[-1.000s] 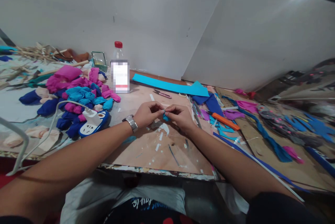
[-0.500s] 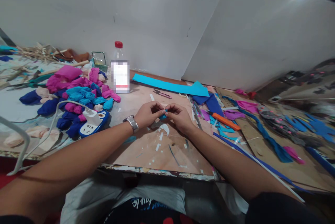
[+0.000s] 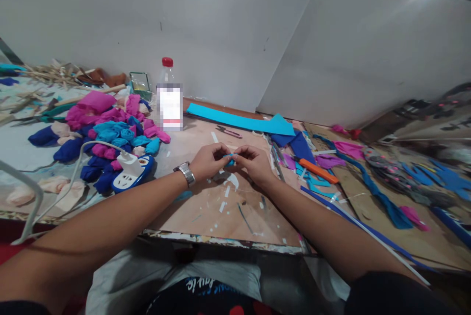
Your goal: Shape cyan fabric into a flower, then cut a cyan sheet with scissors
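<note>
My left hand (image 3: 210,160), with a metal watch on its wrist, pinches a small blue piece (image 3: 230,160) between thumb and fingertips. From the other side my right hand (image 3: 253,164) pinches the same piece, which is mostly hidden by the fingers. Both hands are over the middle of the brown table board (image 3: 206,222). Behind them lie small dark-pink snips (image 3: 230,132) and a long turquoise strip (image 3: 228,118). Pink, blue and cream cloth flowers (image 3: 112,131) are heaped to the left.
A red-capped bottle (image 3: 170,104) stands behind the hands, left of centre. A blue and white power strip (image 3: 129,176) with a cable lies at left. To the right are an orange cutter (image 3: 318,171), cloth scraps and a long blue strip (image 3: 375,192).
Both hands keep their hold on the small blue piece. The fingers have shifted very slightly around it, and a little more of its bright blue shows.
</note>
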Available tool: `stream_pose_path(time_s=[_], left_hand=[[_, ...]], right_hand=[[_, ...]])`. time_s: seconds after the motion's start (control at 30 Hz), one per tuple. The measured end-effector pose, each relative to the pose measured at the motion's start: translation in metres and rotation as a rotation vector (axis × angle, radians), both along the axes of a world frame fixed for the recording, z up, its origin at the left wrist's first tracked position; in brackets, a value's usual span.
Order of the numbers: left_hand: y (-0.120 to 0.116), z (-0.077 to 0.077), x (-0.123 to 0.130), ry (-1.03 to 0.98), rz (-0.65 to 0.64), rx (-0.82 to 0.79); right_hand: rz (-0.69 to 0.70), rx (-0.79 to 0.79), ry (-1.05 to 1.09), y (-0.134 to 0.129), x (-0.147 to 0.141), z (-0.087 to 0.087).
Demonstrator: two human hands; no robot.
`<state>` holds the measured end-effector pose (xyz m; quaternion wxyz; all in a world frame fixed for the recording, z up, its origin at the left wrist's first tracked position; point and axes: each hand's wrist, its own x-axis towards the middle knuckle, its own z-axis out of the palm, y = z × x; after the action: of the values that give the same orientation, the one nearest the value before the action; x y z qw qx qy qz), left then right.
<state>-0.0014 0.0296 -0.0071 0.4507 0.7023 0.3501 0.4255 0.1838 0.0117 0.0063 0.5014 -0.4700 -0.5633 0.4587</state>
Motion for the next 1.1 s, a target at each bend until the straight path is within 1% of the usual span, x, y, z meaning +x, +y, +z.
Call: stream_pose_path(time_s=[0.17,0.33,0.53,0.63,0.73,0.87,0.97,1.1], left_hand=[[-0.0013,0.0018,-0.0006,-0.023,-0.014,0.011],[-0.0012,0.0012,-0.0006,-0.030,0.006,-0.013],[-0.0008,0.0006,0.0003,-0.008,-0.004,0.018],[-0.0013,0.0009,0.0004,0.018,0.004,0.014],[-0.0003,-0.0001,0.0009,0.000,-0.002,-0.020],[0.0018,-0.0011,0.0011,-0.053,0.025,-0.094],[0.0011,0.0011,0.0002,-0.054,0.018,-0.125],[-0.0018,0.0062,-0.0013,-0.057,-0.003,-0.134]], right_hand=[[-0.012,-0.011,0.027,-0.0002,-0.0012,0.0003],[0.034,-0.074,0.064,0.0009,-0.0018,-0.0036],[0.033,0.002,0.039,0.0002,-0.0034,-0.0076],[0.028,-0.014,0.058,0.0005,-0.0030,-0.0078],[0.012,-0.047,0.074,0.0021,-0.0016,-0.0071],[0.023,-0.038,0.083,0.0028,-0.0008,-0.0060],[0.032,-0.044,0.102,0.0022,-0.0011,-0.0055],[-0.006,-0.061,0.086,0.0031,-0.0005,-0.0045]])
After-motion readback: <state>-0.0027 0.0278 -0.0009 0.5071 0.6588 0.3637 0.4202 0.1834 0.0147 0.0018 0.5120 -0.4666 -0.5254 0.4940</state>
